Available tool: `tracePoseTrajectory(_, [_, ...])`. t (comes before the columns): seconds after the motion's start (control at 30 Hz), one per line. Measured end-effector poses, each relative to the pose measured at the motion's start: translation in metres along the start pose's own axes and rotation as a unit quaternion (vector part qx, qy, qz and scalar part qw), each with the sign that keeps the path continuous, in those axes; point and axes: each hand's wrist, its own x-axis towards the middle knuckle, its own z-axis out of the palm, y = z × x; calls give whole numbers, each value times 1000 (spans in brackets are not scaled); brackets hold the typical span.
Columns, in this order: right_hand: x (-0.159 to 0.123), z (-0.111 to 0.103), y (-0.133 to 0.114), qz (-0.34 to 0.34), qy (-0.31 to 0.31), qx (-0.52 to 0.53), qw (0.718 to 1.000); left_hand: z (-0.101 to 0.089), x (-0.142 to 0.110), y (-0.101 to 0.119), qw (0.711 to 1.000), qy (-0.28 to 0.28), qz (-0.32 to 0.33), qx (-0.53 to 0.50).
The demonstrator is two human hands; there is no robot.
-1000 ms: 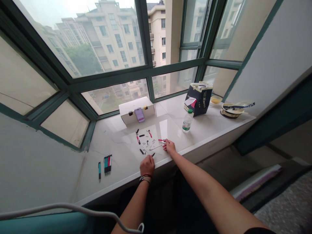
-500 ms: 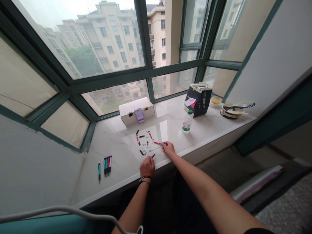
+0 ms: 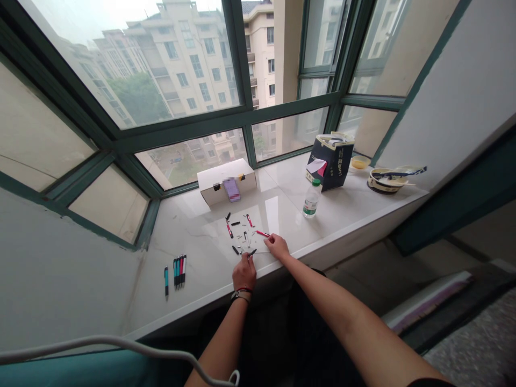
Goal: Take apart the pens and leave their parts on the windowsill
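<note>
My left hand (image 3: 244,273), with bands at its wrist, pinches a small black pen part (image 3: 252,252) near the front of the white sill. To its right, my right hand (image 3: 278,246) is closed on a red pen barrel (image 3: 263,233) that points left. A thin pale line runs between the two hands; I cannot tell what it is. Beyond the hands lie loose pen parts: a red barrel (image 3: 229,230), another red barrel (image 3: 249,220), black grips (image 3: 235,223) and several tiny pieces. Several whole pens (image 3: 179,271) stand in a row at the left, beside a teal pen (image 3: 166,281).
A white box (image 3: 209,193) sits against the window. Toward the right are a water bottle (image 3: 310,201) with a green cap, a dark paper bag (image 3: 332,164), a small yellowish bowl (image 3: 360,163) and a food bowl (image 3: 382,184). A pale cable (image 3: 100,339) crosses the lower left.
My left hand has moved slightly forward with the black pen part, which now sits closer to the loose pieces. My right hand keeps the red barrel, almost in the same place.
</note>
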Motion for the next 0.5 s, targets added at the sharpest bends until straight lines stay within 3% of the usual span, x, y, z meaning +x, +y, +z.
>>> tracePoseTrajectory(0.23, [-5,-7,4,-76,-107,-1,991,1,0,0,1000,1,0,-10])
tracePoseTrajectory(0.37, [-4,-8,4,-144,-151,-82,975,2,-1,-1,999,18,-32,-38])
tracePoseTrajectory(0.5, [-3,-8,2,-152,-181,-144,961,-2,-1,1,998,0,-31,-63])
